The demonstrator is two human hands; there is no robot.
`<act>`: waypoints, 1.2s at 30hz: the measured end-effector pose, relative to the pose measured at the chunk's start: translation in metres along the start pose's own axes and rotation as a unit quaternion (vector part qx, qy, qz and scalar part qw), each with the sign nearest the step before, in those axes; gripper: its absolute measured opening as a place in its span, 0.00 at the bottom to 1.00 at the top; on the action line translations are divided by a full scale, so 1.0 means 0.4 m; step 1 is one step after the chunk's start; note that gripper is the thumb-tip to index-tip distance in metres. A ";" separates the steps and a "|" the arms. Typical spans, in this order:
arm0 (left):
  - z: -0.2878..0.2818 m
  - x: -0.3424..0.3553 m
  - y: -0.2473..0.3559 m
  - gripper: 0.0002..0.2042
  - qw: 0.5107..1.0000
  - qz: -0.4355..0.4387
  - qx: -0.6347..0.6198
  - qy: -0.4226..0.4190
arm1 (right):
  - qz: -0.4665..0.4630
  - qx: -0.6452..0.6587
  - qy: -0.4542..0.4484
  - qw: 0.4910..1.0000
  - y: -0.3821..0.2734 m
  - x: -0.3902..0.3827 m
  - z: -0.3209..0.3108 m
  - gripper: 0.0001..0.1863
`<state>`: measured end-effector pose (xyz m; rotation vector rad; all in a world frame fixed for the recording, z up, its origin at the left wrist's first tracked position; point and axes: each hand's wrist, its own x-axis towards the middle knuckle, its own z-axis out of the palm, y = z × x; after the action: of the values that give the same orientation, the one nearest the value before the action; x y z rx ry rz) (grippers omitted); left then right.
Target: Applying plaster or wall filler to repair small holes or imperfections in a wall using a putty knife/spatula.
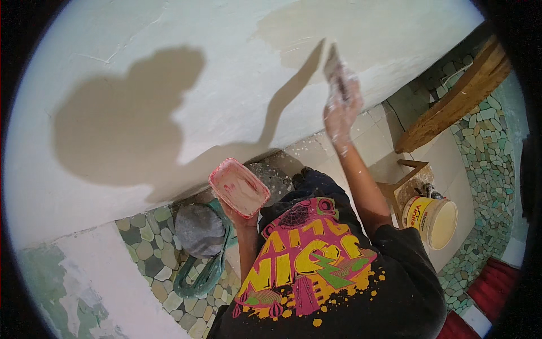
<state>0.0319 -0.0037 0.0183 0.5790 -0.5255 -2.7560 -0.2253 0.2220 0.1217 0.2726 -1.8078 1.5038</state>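
My right hand (343, 107), smeared with white, is raised at the white wall (226, 68) and grips a narrow flat-bladed tool (333, 56) coated in white material. Its blade is near a beige patch (293, 28) on the wall; whether it touches cannot be told. My left hand (241, 221) holds a shallow red-rimmed plastic tray (239, 186) containing pale, creamy paste, low in front of me; its fingers are partly hidden under the tray. Large shadows fall across the wall.
A thick wooden post (451, 96) slants at the right above a small wooden stool (415, 183) and a white-and-yellow bucket (440, 226). A grey round object (200, 229) and green looped object (186, 282) lie on pebble flooring (155, 248) at left. Red cloth (491, 282) is at lower right.
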 end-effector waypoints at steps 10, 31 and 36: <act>0.004 0.015 0.024 0.28 0.999 0.027 -0.028 -0.006 | 0.177 0.248 -0.052 0.951 -0.209 -0.048 0.126 0.21; -0.002 -0.030 0.008 0.32 0.999 -0.012 -0.042 -0.014 | 0.018 -0.008 -0.013 1.000 -0.050 -0.069 0.022 0.24; -0.052 -0.035 0.028 0.32 0.999 0.039 -0.008 0.031 | 0.073 -0.011 0.007 0.997 0.014 -0.080 0.062 0.26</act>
<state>0.0553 -0.0150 0.0095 0.6233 -0.5022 -2.6568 -0.2165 0.1916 0.0959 0.1207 -1.8670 1.5802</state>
